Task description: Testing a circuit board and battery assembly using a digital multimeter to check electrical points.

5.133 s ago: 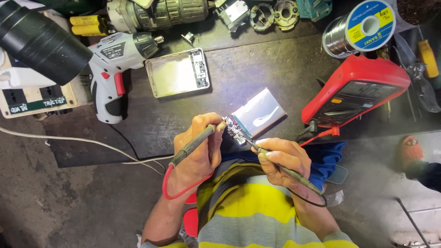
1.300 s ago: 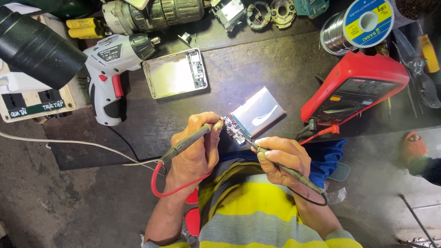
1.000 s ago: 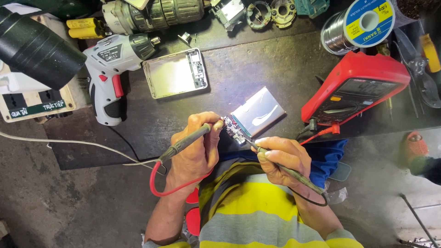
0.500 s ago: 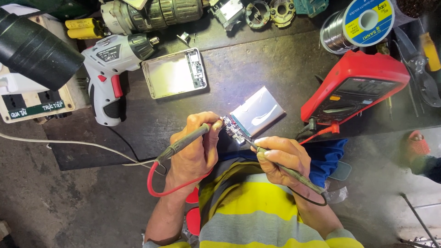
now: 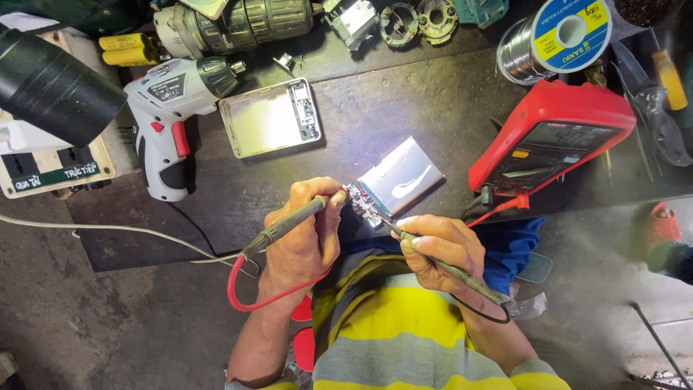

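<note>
Two hands work over one small circuit board [image 5: 363, 207] near the middle of the view, at the front edge of a dark bench mat [image 5: 361, 115], and two multimeter probes meet on it. The left hand [image 5: 303, 235] is curled closed around the red-leaded probe [image 5: 289, 225], whose long axis runs from about 8 o'clock up to 2 o'clock, tip on the board's left end. The right hand [image 5: 437, 245] pinches the black-leaded probe [image 5: 440, 263] between thumb and fingers; that one lies from about 4 o'clock up to 10 o'clock, tip on the board's lower right edge. The board is tilted, its long axis running roughly 10 to 4 o'clock, and it sits against one silvery flat battery pouch [image 5: 401, 177] that stretches away toward 2 o'clock. At 3 o'clock of the board stands one red multimeter [image 5: 552, 137], its leads trailing back toward the hands. At 11 o'clock lies one open silver case shell [image 5: 271, 119], and beyond it at 10 o'clock one white cordless screwdriver [image 5: 173, 123]. One spool of solder wire [image 5: 556, 36] sits at 1 o'clock, with pliers [image 5: 650, 108] to its right. Two yellow cylindrical cells [image 5: 130, 49] lie at the far upper left, above a black tube [image 5: 54, 87]. Nothing lies between the hands and the board.
</note>
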